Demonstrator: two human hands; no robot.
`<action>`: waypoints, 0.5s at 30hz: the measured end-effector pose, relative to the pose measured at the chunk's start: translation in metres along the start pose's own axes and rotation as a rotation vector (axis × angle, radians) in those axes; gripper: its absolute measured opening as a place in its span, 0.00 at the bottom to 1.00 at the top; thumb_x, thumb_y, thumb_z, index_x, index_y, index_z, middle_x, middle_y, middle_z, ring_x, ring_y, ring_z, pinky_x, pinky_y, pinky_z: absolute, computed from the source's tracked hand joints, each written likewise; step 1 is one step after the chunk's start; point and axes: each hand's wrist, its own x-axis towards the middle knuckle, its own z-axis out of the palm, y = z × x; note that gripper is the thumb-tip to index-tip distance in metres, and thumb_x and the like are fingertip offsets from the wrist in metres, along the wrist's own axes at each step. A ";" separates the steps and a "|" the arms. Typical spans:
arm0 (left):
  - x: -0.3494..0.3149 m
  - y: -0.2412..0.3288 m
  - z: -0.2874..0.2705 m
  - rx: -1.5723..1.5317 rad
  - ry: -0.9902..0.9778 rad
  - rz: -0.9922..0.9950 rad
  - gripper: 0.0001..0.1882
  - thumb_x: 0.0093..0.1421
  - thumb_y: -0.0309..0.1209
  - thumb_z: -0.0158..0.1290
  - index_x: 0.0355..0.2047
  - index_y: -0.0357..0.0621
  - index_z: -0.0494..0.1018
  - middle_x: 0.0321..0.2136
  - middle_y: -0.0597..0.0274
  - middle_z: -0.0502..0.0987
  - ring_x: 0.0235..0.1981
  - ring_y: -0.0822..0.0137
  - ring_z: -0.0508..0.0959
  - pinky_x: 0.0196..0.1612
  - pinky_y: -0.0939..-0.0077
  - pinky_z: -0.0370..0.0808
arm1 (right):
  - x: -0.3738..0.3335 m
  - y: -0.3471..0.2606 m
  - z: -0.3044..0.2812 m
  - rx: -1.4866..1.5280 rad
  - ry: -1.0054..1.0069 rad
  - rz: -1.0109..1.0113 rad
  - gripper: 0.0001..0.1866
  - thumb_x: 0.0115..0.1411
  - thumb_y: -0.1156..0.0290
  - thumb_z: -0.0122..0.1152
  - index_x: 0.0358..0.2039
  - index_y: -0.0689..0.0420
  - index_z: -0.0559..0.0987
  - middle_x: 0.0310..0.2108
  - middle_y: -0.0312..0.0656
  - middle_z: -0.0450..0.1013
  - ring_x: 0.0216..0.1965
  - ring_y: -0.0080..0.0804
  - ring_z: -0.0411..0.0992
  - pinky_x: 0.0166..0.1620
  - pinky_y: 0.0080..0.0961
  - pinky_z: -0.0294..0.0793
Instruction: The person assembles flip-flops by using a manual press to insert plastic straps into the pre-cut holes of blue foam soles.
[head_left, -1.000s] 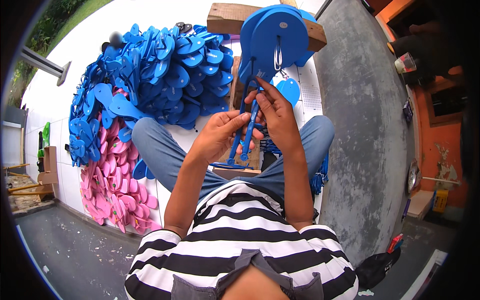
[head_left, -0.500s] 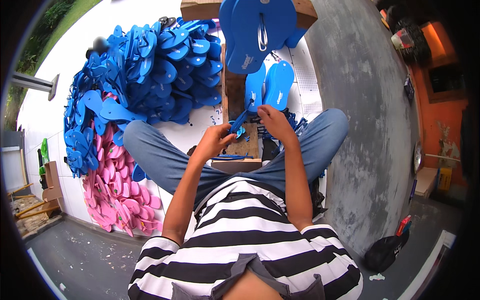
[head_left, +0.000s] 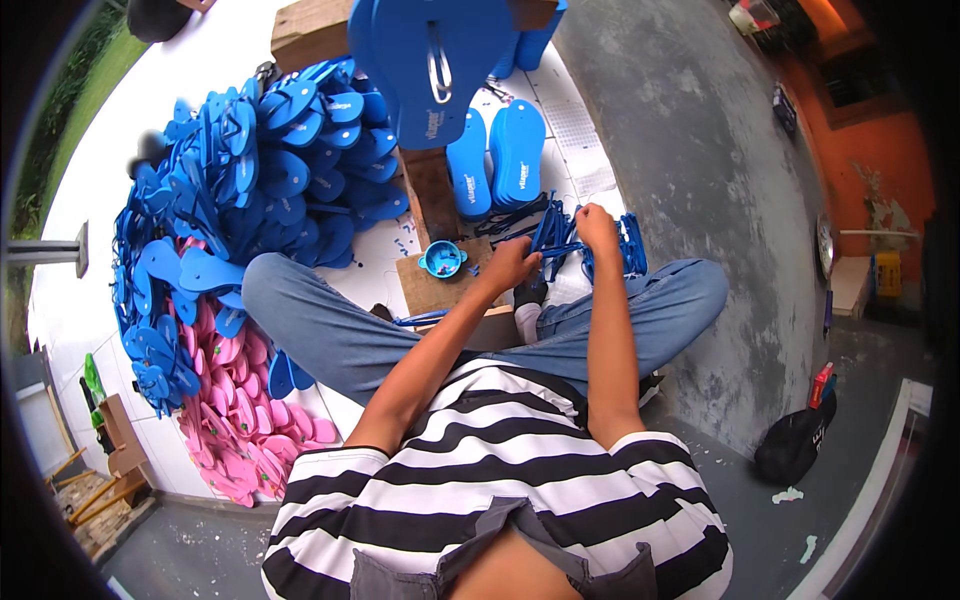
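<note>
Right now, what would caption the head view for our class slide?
Left hand and right hand at blue straps near blue soles; blue sandals and pink sandals heaped to the left.

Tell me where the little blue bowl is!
In the head view, the little blue bowl sits on the wooden board, left of the left hand.

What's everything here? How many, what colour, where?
Upper flip-flop pile: many, blue, left
Lower flip-flop pile: many, pink, left
Raised soles: several, blue, top centre
Metal loop: 1, silver, at raised soles
Wooden beam: 1, brown, behind raised soles
Lower soles: two piles, blue, beyond straps
Straps: many, blue, near hands
Bowl: 1, light blue, on board
Board: 1, tan, between legs
Paper: uncertain, white, beside lower soles
Bag: 1, black, lower right
Wall: 1, orange, right
Shirt: 1, black-and-white, torso
Jeans: 1 pair, blue, legs
Left hand: 1, bare, at straps
Right hand: 1, bare, beside straps
</note>
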 end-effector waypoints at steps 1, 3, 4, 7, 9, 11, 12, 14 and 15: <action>0.011 -0.008 0.013 -0.030 0.081 0.023 0.15 0.59 0.32 0.57 0.42 0.34 0.73 0.32 0.49 0.82 0.32 0.52 0.82 0.37 0.64 0.77 | 0.001 0.006 0.010 -0.060 -0.049 0.073 0.17 0.60 0.63 0.50 0.43 0.57 0.80 0.44 0.54 0.77 0.49 0.52 0.75 0.52 0.41 0.74; 0.028 -0.026 0.038 -0.100 0.260 0.067 0.20 0.58 0.33 0.57 0.48 0.34 0.72 0.36 0.46 0.81 0.38 0.48 0.82 0.44 0.63 0.77 | 0.003 0.017 0.036 -0.152 -0.150 0.213 0.18 0.59 0.63 0.53 0.46 0.58 0.80 0.48 0.53 0.76 0.52 0.50 0.74 0.54 0.40 0.73; 0.031 -0.031 0.040 -0.025 0.255 0.057 0.26 0.57 0.32 0.58 0.54 0.33 0.68 0.45 0.41 0.78 0.47 0.47 0.78 0.52 0.62 0.74 | -0.001 0.014 0.045 -0.138 -0.157 0.263 0.19 0.59 0.63 0.55 0.47 0.58 0.80 0.49 0.52 0.76 0.53 0.49 0.74 0.54 0.40 0.74; 0.034 -0.058 0.050 0.043 0.395 0.256 0.25 0.56 0.29 0.55 0.55 0.35 0.67 0.48 0.40 0.75 0.48 0.43 0.76 0.52 0.58 0.72 | -0.006 0.008 0.069 -0.042 -0.362 0.372 0.18 0.58 0.64 0.57 0.46 0.58 0.80 0.50 0.51 0.76 0.54 0.46 0.73 0.54 0.41 0.73; 0.028 -0.061 0.044 -0.019 0.340 0.180 0.22 0.57 0.29 0.55 0.52 0.37 0.70 0.49 0.43 0.75 0.46 0.48 0.78 0.49 0.61 0.74 | -0.009 0.015 0.098 0.024 -0.332 0.460 0.15 0.57 0.66 0.58 0.42 0.59 0.82 0.44 0.49 0.79 0.45 0.43 0.79 0.47 0.40 0.78; 0.020 -0.056 0.034 -0.131 0.252 0.052 0.20 0.58 0.30 0.55 0.51 0.37 0.71 0.47 0.45 0.77 0.45 0.52 0.79 0.49 0.65 0.75 | -0.011 0.019 0.118 0.116 -0.427 0.566 0.12 0.58 0.68 0.58 0.38 0.61 0.82 0.34 0.46 0.81 0.31 0.38 0.81 0.33 0.34 0.82; 0.018 -0.055 0.032 -0.156 0.255 0.046 0.17 0.59 0.30 0.54 0.48 0.36 0.72 0.44 0.47 0.78 0.42 0.56 0.80 0.45 0.67 0.76 | -0.014 0.020 0.125 0.247 -0.410 0.634 0.10 0.58 0.70 0.58 0.35 0.63 0.82 0.26 0.45 0.80 0.22 0.33 0.80 0.23 0.27 0.80; 0.016 -0.053 0.026 -0.143 0.243 0.049 0.16 0.60 0.29 0.53 0.48 0.36 0.72 0.41 0.48 0.79 0.40 0.57 0.81 0.43 0.68 0.76 | -0.013 0.018 0.130 0.320 -0.361 0.748 0.09 0.58 0.72 0.59 0.34 0.63 0.82 0.28 0.45 0.81 0.22 0.32 0.80 0.24 0.25 0.80; 0.015 -0.052 0.024 -0.135 0.235 0.051 0.16 0.60 0.28 0.53 0.48 0.36 0.72 0.40 0.49 0.80 0.40 0.58 0.81 0.43 0.69 0.76 | -0.012 0.018 0.129 0.305 -0.349 0.771 0.08 0.58 0.72 0.58 0.34 0.63 0.82 0.28 0.44 0.81 0.22 0.32 0.80 0.25 0.26 0.81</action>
